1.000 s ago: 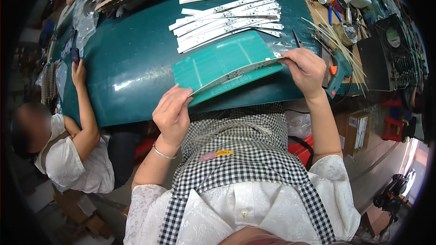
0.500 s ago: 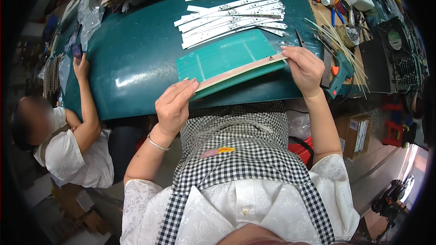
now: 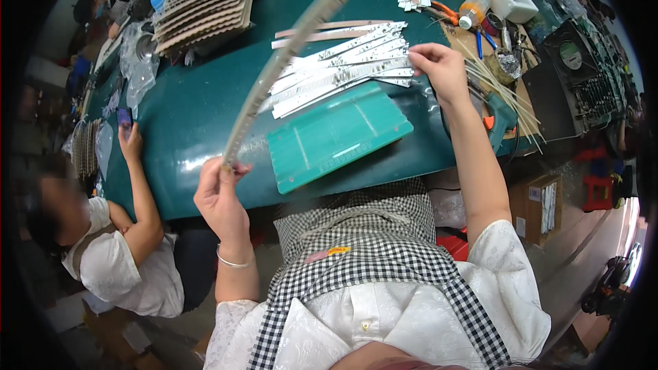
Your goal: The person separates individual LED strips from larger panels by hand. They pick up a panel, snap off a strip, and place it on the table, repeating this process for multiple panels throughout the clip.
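Observation:
My left hand point(image 3: 223, 192) pinches the lower end of a long thin strip point(image 3: 271, 75), which stands tilted up and away to the right, blurred by motion. Over the right end of a pile of white strips with dark speckles point(image 3: 301, 99), my right hand point(image 3: 442, 72) has its thumb and fingers closed on the end of a speckled strip point(image 3: 373, 68). On the table just in front of the pile lies a green rectangular board point(image 3: 336, 140) with pale lines across it; neither hand touches it.
Stacked wavy-edged cardboard pieces point(image 3: 205, 10) stand at the far left. To the right are orange-handled pliers point(image 3: 444, 12), an orange bottle point(image 3: 474, 8), a green glue gun point(image 3: 504, 120) and thin sticks point(image 3: 514, 96). A co-worker's hand point(image 3: 130, 142) holds a phone at the left.
Both hands have left the green board. My left hand has swung the strip up and leftward, while my right hand has let go of it and moved up to the pile.

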`<state>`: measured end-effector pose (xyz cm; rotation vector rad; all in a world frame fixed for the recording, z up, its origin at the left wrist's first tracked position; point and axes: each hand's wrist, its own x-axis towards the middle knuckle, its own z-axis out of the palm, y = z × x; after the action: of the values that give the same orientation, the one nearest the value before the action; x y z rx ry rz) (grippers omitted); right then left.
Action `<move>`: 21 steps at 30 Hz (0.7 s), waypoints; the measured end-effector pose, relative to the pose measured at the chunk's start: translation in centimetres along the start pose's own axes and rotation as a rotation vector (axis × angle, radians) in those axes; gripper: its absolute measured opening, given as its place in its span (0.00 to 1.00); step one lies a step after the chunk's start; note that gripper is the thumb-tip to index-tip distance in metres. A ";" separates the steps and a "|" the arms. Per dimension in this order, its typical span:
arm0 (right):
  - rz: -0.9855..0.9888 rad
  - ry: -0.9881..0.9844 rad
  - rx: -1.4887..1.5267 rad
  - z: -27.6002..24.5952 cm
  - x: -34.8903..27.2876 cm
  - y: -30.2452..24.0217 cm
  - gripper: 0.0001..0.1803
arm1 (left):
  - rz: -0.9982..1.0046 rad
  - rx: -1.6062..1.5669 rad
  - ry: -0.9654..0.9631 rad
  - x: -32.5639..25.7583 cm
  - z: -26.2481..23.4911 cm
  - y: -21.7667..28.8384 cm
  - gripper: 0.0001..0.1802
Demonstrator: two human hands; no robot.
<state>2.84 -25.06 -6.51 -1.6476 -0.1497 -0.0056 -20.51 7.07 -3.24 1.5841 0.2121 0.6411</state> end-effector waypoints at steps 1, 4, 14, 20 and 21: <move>0.027 -0.006 0.020 0.1 1.6 0.7 0.08 | -0.012 0.003 -0.025 -0.1 0.1 -0.1 0.08; -0.109 0.048 -0.192 1.2 3.7 0.9 0.14 | -0.074 -0.026 -0.087 -0.7 0.5 -0.9 0.09; -0.454 -0.356 -0.075 7.5 -11.1 -7.6 0.13 | -0.415 -0.598 -0.290 -4.1 8.6 0.0 0.11; -0.502 -0.246 -0.232 5.3 -9.8 -10.2 0.04 | -0.207 -0.365 -0.534 -3.7 9.8 0.8 0.23; -0.498 -0.308 -0.427 4.2 -9.1 -11.3 0.05 | -0.075 -0.214 -0.462 -3.1 8.4 0.7 0.25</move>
<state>-7.65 -20.89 3.47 -1.9877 -0.8395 -0.1735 -18.83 -1.77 -3.34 1.4651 -0.1377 0.2182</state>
